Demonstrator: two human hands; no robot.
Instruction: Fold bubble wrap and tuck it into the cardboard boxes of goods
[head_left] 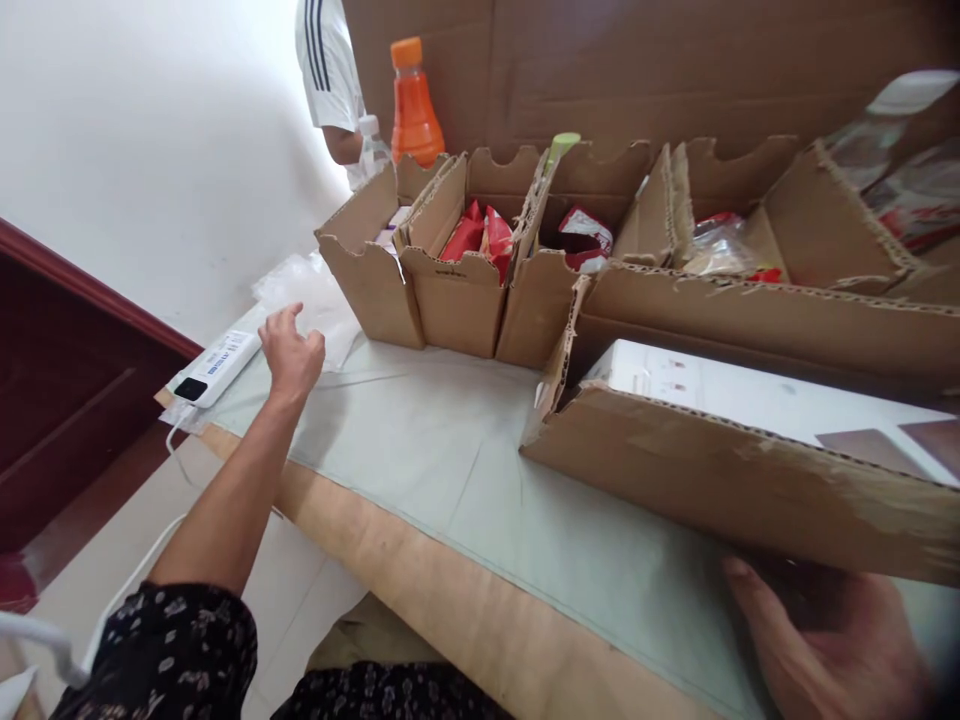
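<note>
My left hand hovers at the table's left end, fingers loosely bent and thumb apart, with nothing visible in it. Beneath and beside it lies a crumpled clear plastic bag. A long white device with a printed label, a black end and a white cable rests just left of the fingers. My right hand is at the lower right, by the front bottom edge of a long cardboard box. Its thumb is spread away; the other fingers are blurred and partly in shadow. In that box sits a white carton.
Open cardboard bins line the back, holding red snack packets and other wrapped goods. Behind them stand an orange drink bottle and clear bottles. A person in a white sleeve is beyond. The table's wooden edge runs in front.
</note>
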